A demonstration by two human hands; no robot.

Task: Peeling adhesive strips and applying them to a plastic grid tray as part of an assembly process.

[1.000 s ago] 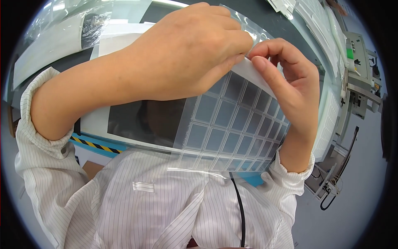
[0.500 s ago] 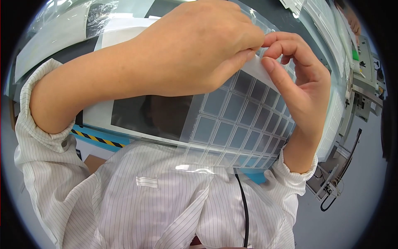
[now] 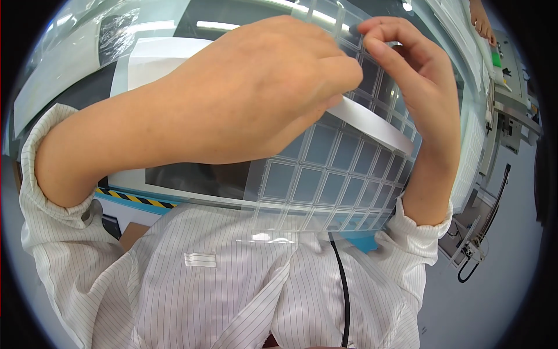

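My left hand (image 3: pixel 279 87), back upward, reaches across the clear compartment tray (image 3: pixel 311 167) with its fingers closed. From its pinch a narrow white strip (image 3: pixel 378 131) curves across the tray toward my right wrist. My right hand (image 3: pixel 421 72) is over the tray's far right part, thumb and forefinger curled close together. A small dark grey piece (image 3: pixel 353 29) shows at its forefinger tip; I cannot make out what it is. Rows of rectangular pockets in the tray look grey. Part of the tray is hidden behind my left hand.
A dark sheet (image 3: pixel 197 181) lies left of the tray, with white paper (image 3: pixel 156 61) farther off. Clear plastic film (image 3: pixel 119 38) is at the far left. Black and yellow tape (image 3: pixel 136 199) runs along the table's near edge. Another person's hand (image 3: pixel 481 23) shows at the top right.
My hands have moved apart: the left came nearer and slightly left, the right went farther away. The white strip now bows out in a longer curve from my left hand.
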